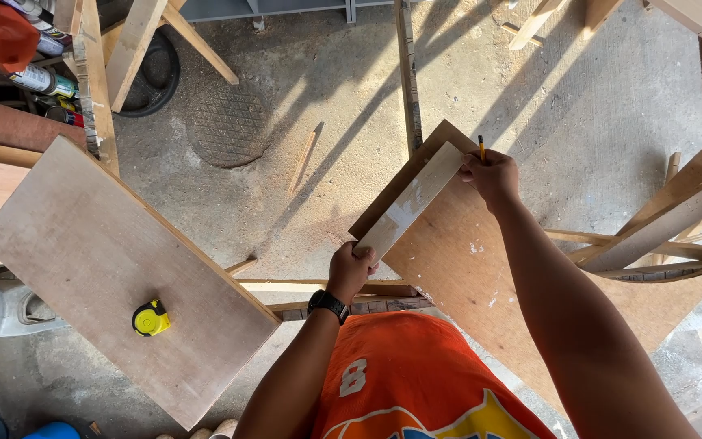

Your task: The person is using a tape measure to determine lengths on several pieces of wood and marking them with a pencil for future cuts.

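From the head view, closest in is the person's orange shirt [416, 382], both bare arms reaching out over a brown plywood board [481, 276]. The left hand [351, 272], with a black watch at the wrist, is clamped on the near end of a pale wooden strip [412, 201] lying flat on that board. The strip's long axis runs diagonally away toward the board's far corner, where the right hand [491, 175] is closed around a pencil [481, 147] at the strip's far end. Left of the board, a yellow tape measure [150, 318] rests on a second plywood panel [99, 244].
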